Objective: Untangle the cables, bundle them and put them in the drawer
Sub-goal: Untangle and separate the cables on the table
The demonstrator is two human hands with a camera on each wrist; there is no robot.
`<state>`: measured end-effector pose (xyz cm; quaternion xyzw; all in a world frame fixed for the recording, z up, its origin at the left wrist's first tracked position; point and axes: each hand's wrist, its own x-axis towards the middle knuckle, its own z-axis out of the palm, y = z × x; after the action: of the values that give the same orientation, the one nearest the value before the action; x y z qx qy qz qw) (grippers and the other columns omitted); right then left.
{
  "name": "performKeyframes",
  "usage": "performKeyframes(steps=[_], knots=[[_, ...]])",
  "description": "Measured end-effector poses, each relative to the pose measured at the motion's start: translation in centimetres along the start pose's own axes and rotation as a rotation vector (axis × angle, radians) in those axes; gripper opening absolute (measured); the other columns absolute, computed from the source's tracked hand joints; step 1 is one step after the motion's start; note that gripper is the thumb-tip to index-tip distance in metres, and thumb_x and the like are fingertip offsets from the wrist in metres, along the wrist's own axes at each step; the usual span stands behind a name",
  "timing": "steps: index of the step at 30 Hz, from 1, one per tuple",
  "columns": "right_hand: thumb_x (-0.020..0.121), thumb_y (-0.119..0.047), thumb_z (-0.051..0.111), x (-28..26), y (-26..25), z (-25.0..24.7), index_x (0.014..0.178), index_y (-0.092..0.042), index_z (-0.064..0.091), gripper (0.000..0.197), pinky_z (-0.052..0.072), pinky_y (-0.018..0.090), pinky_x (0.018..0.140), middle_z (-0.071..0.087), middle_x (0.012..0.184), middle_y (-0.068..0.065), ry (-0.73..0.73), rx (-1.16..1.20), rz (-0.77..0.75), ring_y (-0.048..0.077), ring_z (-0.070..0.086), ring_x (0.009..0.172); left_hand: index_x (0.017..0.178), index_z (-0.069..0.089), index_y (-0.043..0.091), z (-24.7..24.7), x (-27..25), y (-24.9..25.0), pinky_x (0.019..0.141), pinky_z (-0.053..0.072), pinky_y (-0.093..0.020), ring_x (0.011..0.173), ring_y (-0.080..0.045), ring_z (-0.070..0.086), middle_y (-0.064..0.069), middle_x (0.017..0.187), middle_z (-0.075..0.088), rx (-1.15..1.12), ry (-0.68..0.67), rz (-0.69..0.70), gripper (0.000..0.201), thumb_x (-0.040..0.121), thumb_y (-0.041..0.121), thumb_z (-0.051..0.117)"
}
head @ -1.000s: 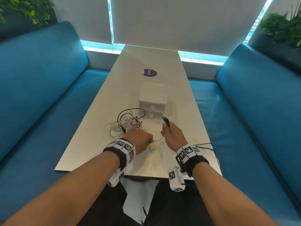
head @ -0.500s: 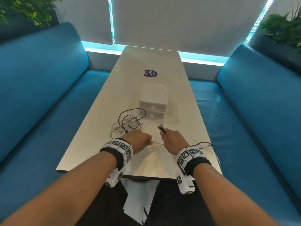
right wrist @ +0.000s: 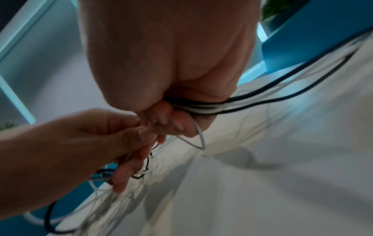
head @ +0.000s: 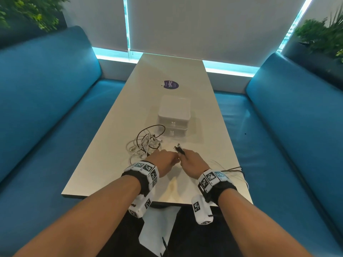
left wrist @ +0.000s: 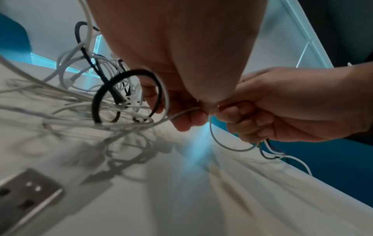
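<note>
A tangle of white and black cables [head: 146,143] [left wrist: 113,95] lies on the pale table [head: 115,138], just left of a white two-drawer box [head: 174,117] whose drawers are closed. My left hand [head: 167,160] [left wrist: 193,111] pinches a thin white cable [left wrist: 181,113] [right wrist: 198,137] that runs from the tangle. My right hand [head: 187,160] [right wrist: 171,118] grips a bunch of black and white cable strands [right wrist: 262,97]; their black plug ends [head: 179,148] stick up from the fist. The strands trail off over the table's right edge [head: 233,169]. The two hands touch.
Blue benches [head: 46,108] [head: 287,127] flank the long table. A round purple sticker [head: 171,84] lies beyond the box. A flush power socket plate [left wrist: 26,191] sits in the table near my left wrist. Plants [head: 323,32] stand behind the benches.
Both hands drew back toward me and came together. The right hand's plug ends dropped lower, and the tangle shifted slightly nearer.
</note>
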<state>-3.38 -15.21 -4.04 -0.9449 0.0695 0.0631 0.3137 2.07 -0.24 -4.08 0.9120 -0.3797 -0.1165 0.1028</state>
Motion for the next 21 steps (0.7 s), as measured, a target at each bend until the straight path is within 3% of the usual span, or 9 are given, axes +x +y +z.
performKeyframes(steps=[3,8,11,14,21], knots=[[0.102,-0.026,0.041,-0.1,0.2,-0.4,0.102,-0.015,0.069,0.030,0.044,0.033,0.074,0.068,0.097,0.008,-0.063,0.018,0.016,0.025,0.062,0.088,0.110,0.057,0.017,-0.2,-0.1,-0.5,0.083,0.045,-0.040,0.092,-0.032,0.064,-0.008,0.099,0.069,0.102,-0.007,-0.029,0.027,0.107,0.030,0.034],[0.101,-0.025,0.043,-0.2,0.9,-0.4,0.096,-0.021,0.064,0.021,0.045,0.034,0.076,0.069,0.100,0.007,-0.077,-0.126,-0.001,0.026,0.062,0.091,0.103,0.059,0.025,-0.7,-0.3,-0.8,0.104,0.027,-0.046,0.100,-0.027,0.059,-0.003,0.097,0.068,0.253,-0.106,-0.062,0.027,0.106,0.036,0.034],[0.102,-0.029,0.042,-0.3,2.2,-1.0,0.110,-0.015,0.062,0.025,0.050,0.036,0.077,0.067,0.104,0.011,0.007,-0.265,0.113,0.029,0.063,0.092,0.106,0.059,0.022,-0.6,-0.9,-2.3,0.106,0.021,-0.050,0.108,-0.028,0.056,-0.004,0.105,0.069,0.387,-0.177,-0.093,0.024,0.105,0.030,0.037],[0.103,-0.031,0.039,-0.6,3.5,-1.8,0.115,-0.014,0.060,0.029,0.053,0.037,0.080,0.065,0.108,0.010,0.086,-0.351,0.268,0.030,0.064,0.094,0.109,0.059,0.025,-0.4,-1.7,-2.8,0.106,0.021,-0.050,0.104,-0.027,0.057,-0.001,0.098,0.067,0.417,-0.148,-0.097,0.021,0.105,0.026,0.039],[0.105,-0.033,0.033,-0.7,0.8,-0.3,0.114,-0.011,0.053,0.031,0.049,0.040,0.074,0.064,0.102,0.014,0.195,-0.318,0.105,0.036,0.062,0.091,0.101,0.051,0.024,0.4,-1.3,-0.5,0.104,0.025,-0.049,0.082,-0.027,0.063,-0.001,0.086,0.069,0.352,-0.087,-0.063,0.016,0.104,0.025,0.036]])
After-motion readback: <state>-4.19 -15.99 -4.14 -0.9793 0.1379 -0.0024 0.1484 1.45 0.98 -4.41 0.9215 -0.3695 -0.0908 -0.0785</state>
